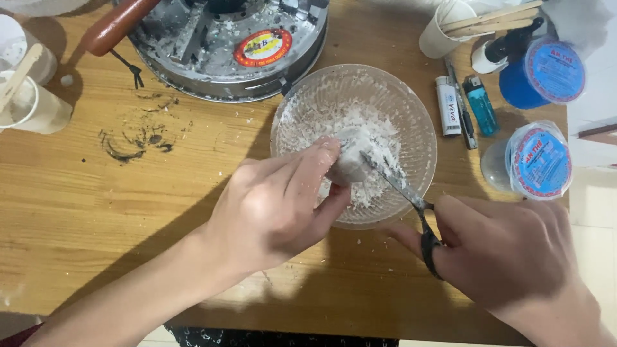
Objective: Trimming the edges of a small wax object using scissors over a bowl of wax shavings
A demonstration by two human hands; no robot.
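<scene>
Two hands are engaged at centre frame: a white lump [352,164] is pinched by the left hand [276,209] over the glass bowl [411,103] while scissors [402,193], gripped in the right hand [508,254], are being worked against it, so steady snipping is judged to be called for.

metal pan [231,45] | paper cup with sticks [443,32] | two lighters [464,106] | sealed cups [540,160]

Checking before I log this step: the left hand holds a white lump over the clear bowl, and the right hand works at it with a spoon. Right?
Not quite. In the head view the right hand holds scissors, not a spoon. The rest stands: the left hand holds the white lump over the clear bowl.
</scene>
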